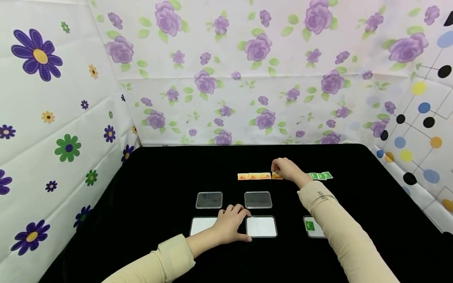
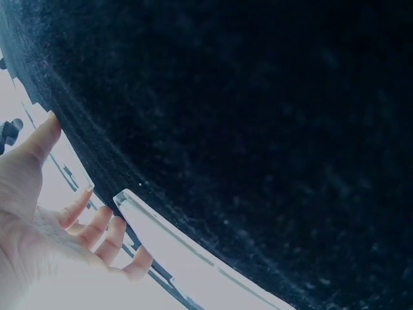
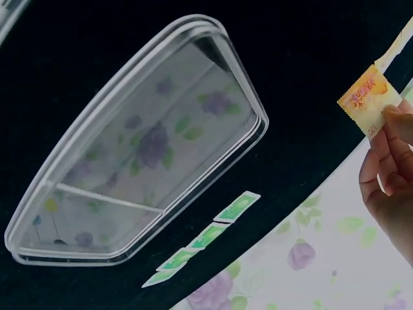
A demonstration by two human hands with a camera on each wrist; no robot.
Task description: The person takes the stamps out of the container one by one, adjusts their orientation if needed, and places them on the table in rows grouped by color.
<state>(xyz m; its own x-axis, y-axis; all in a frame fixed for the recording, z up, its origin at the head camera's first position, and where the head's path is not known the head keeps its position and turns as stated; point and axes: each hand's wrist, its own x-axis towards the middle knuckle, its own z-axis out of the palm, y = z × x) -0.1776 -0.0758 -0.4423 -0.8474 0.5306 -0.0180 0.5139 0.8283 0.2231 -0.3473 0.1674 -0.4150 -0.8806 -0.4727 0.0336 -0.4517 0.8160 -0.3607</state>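
My right hand (image 1: 286,169) pinches an orange perforated postage stamp (image 3: 369,100) between thumb and fingers, at the right end of a row of orange stamps (image 1: 255,176). Beyond the right wrist lie several overlapping green stamps (image 1: 320,176). The left hand (image 1: 231,226) holds nothing; its fingers are spread, and thumb and fingertips are at the left edge of a white-bottomed clear case (image 1: 261,226). A second white case (image 1: 202,225) is partly hidden behind that hand. On the right, another case (image 1: 318,232) has a green stamp (image 1: 310,225) inside, with the right forearm covering part of it.
Two clear lids (image 1: 209,200) lie behind the white cases. A further clear lid (image 3: 155,155) shows large in the right wrist view, in front of the green stamps. Flower-printed cloth walls (image 1: 219,90) rise behind and beside the black table (image 1: 170,173).
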